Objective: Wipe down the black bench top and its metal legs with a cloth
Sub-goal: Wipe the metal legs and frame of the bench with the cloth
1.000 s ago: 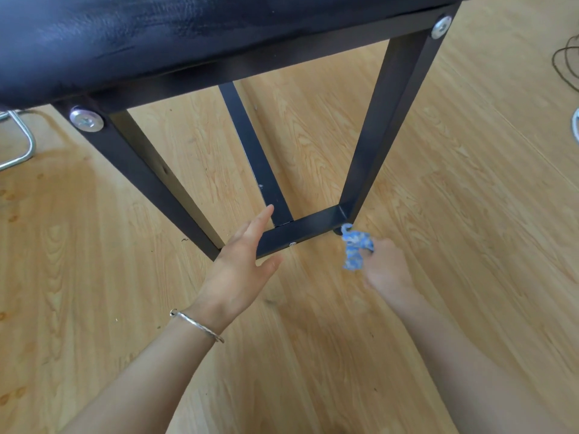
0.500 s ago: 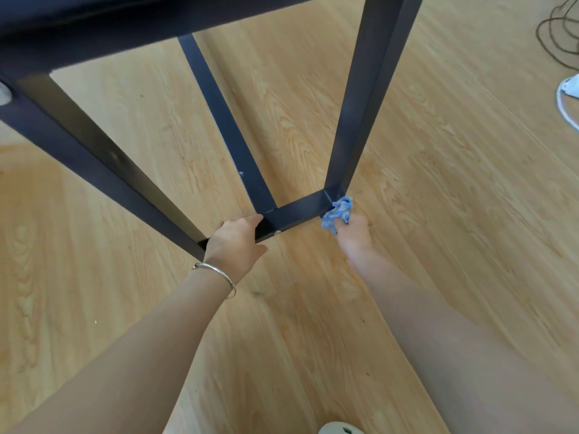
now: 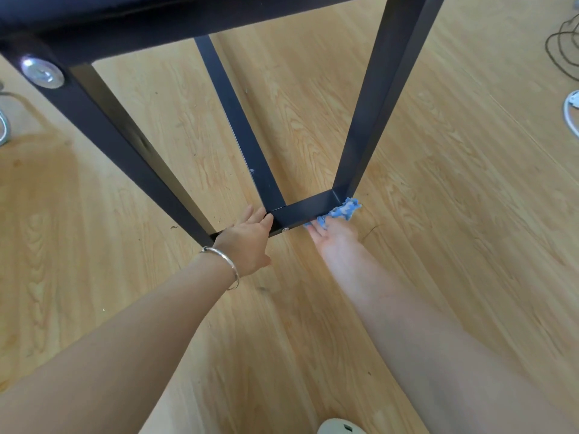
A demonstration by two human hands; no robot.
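Observation:
The black bench top (image 3: 131, 14) fills the upper edge, seen from below its end. Two black metal legs slant down: the left leg (image 3: 125, 145) and the right leg (image 3: 382, 98), joined at the floor by a bottom crossbar (image 3: 305, 211). A long rail (image 3: 238, 126) runs back from that bar. My left hand (image 3: 247, 238), with a silver bangle at the wrist, rests on the crossbar's left part with its fingers laid over the bar. My right hand (image 3: 333, 234) presses a crumpled blue cloth (image 3: 340, 211) against the front of the crossbar near the right leg's foot.
Light wooden floor (image 3: 454, 214) lies all around. A silver bolt (image 3: 42, 73) sits in the frame's upper left corner. Dark cables (image 3: 564, 45) and a white cord (image 3: 570, 114) lie at the far right. A chrome tube (image 3: 3, 126) shows at the left edge, a pale shoe tip (image 3: 341, 429) at the bottom.
My left hand has come down onto the bottom crossbar. My right hand has brought the blue cloth against the bar at the right leg's foot and slid slightly left along it.

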